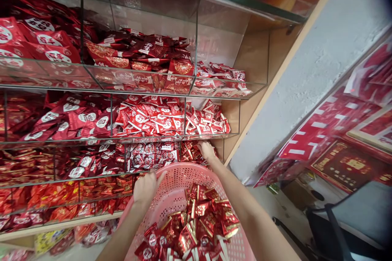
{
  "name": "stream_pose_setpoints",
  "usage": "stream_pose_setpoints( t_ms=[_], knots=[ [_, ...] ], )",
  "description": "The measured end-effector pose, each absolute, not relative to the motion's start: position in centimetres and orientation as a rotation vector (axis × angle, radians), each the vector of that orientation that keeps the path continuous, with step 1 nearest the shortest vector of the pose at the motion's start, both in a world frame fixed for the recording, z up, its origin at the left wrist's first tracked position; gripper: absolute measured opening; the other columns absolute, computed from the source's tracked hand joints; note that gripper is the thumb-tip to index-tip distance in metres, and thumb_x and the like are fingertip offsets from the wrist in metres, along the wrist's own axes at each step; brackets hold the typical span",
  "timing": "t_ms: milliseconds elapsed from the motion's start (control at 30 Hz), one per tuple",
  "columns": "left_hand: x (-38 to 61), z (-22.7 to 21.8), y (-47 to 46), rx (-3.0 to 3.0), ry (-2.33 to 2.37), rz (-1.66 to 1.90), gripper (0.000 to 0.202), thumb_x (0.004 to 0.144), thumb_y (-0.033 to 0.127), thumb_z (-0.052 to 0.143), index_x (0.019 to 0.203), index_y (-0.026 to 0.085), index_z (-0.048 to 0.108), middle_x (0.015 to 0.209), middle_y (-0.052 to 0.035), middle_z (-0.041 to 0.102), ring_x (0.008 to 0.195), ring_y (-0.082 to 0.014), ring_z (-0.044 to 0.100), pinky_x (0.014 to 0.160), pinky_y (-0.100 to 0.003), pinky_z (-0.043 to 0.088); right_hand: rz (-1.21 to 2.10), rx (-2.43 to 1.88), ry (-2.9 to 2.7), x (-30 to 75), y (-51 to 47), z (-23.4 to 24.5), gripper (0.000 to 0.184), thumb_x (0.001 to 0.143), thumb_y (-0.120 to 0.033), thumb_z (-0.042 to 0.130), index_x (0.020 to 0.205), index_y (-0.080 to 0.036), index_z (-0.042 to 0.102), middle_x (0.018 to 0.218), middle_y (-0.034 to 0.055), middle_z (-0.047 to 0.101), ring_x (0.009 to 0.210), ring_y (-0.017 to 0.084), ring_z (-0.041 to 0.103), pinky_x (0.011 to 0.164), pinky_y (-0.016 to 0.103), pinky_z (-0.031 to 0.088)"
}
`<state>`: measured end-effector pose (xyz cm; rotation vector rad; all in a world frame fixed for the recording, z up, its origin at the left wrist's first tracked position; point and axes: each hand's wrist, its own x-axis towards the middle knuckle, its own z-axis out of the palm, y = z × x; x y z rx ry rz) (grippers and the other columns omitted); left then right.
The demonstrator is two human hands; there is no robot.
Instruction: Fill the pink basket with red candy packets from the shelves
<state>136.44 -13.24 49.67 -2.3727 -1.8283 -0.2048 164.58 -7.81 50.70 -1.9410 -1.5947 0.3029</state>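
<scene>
A pink perforated plastic basket (177,179) is held up against tiered glass shelves. It holds a heap of small red and gold foil packets (196,224). My left hand (147,187) grips the basket's near-left rim, fingers wrapped over the edge. My right hand (206,150) reaches past the basket's far rim into a low shelf compartment of dark red and gold packets (190,153); its fingers are buried among them, so whether they hold any is hidden.
Glass-fronted shelf bins (153,134) in several tiers hold red sweet packets of different kinds. A white pillar (306,73) rises to the right. Red paper decorations (346,130) hang further right. A dark chair (330,228) stands at lower right.
</scene>
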Motion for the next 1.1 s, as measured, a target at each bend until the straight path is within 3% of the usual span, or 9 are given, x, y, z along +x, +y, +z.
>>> stream_pose_setpoints(
  t_ms=[100,267,400,567,667,733,900,1000,1100],
  knots=[
    [136.5,49.7,-13.3,-2.38,-1.844,-0.222,0.07,0.079,0.059,0.014,0.089,0.007,0.059,0.066,-0.0175,0.062,0.064,-0.0302,0.061,0.052,-0.032,0.04,0.348,-1.82,-1.431,164.9,-8.9,50.9,0.021,0.081,-0.033,0.042,0.082,-0.016,0.055,0.095,0.0127,0.061,0.094,0.022,0.055,0.079,0.03,0.039],
    [136.5,49.7,-13.4,-2.363,-1.828,-0.227,0.068,0.08,0.058,0.014,0.086,0.008,0.059,0.065,-0.0167,0.062,0.064,-0.0304,0.061,0.052,-0.032,0.039,0.583,-1.614,-1.155,164.5,-11.9,50.8,0.036,0.079,-0.051,0.035,0.083,-0.017,0.045,0.063,0.0037,0.061,0.056,0.015,0.059,0.055,0.028,0.047],
    [136.5,49.7,-13.4,-2.36,-1.805,-0.202,0.068,0.08,0.058,0.013,0.084,0.008,0.058,0.063,-0.0162,0.061,0.063,-0.0291,0.061,0.052,-0.031,0.04,0.778,-1.488,-1.04,163.7,-15.6,51.0,0.038,0.072,-0.056,0.045,0.077,-0.018,0.043,0.055,-0.0009,0.058,0.048,0.012,0.057,0.052,0.026,0.048],
    [136.5,49.8,-13.4,-2.374,-1.797,-0.187,0.073,0.077,0.063,0.013,0.09,0.006,0.058,0.066,-0.0175,0.062,0.065,-0.0286,0.061,0.054,-0.032,0.04,1.183,-1.192,-0.745,162.8,-20.7,52.3,0.035,0.063,-0.044,0.065,0.075,-0.019,0.044,0.06,-0.0038,0.057,0.064,0.013,0.064,0.058,0.021,0.049],
    [136.6,49.9,-13.5,-2.373,-1.807,-0.197,0.074,0.077,0.063,0.012,0.09,0.006,0.058,0.067,-0.0175,0.062,0.065,-0.0292,0.061,0.053,-0.032,0.039,1.266,-1.109,-0.713,162.4,-23.3,52.9,0.032,0.066,-0.041,0.065,0.076,-0.02,0.043,0.067,-0.0038,0.056,0.076,0.017,0.065,0.068,0.025,0.05],
    [136.7,49.8,-13.5,-2.371,-1.82,-0.195,0.074,0.077,0.063,0.011,0.088,0.007,0.058,0.068,-0.0177,0.062,0.065,-0.0297,0.06,0.053,-0.032,0.038,1.227,-1.125,-0.794,162.2,-24.9,52.9,0.029,0.07,-0.041,0.061,0.076,-0.02,0.044,0.074,-0.0023,0.056,0.081,0.018,0.064,0.074,0.03,0.05],
    [136.6,49.6,-13.5,-2.371,-1.87,-0.209,0.074,0.076,0.063,0.013,0.09,0.006,0.058,0.073,-0.0195,0.062,0.068,-0.0294,0.059,0.056,-0.032,0.037,0.944,-1.351,-1.237,163.1,-28.4,52.6,0.023,0.08,-0.041,0.047,0.077,-0.019,0.046,0.118,0.0094,0.047,0.101,0.021,0.054,0.085,0.037,0.045],
    [136.6,49.5,-13.4,-2.379,-1.888,-0.211,0.072,0.077,0.061,0.013,0.091,0.007,0.058,0.073,-0.0193,0.062,0.068,-0.029,0.059,0.056,-0.032,0.036,0.654,-1.535,-1.515,164.3,-30.1,52.6,0.021,0.083,-0.039,0.042,0.078,-0.019,0.048,0.117,0.0111,0.048,0.114,0.021,0.042,0.089,0.036,0.039],
    [136.6,49.5,-13.4,-2.381,-1.873,-0.211,0.072,0.077,0.062,0.014,0.091,0.007,0.058,0.071,-0.0184,0.061,0.068,-0.0289,0.059,0.055,-0.032,0.036,0.597,-1.606,-1.592,164.9,-31.4,52.7,0.018,0.085,-0.035,0.039,0.08,-0.02,0.048,0.116,0.0113,0.048,0.116,0.019,0.04,0.083,0.031,0.042]
  ],
)
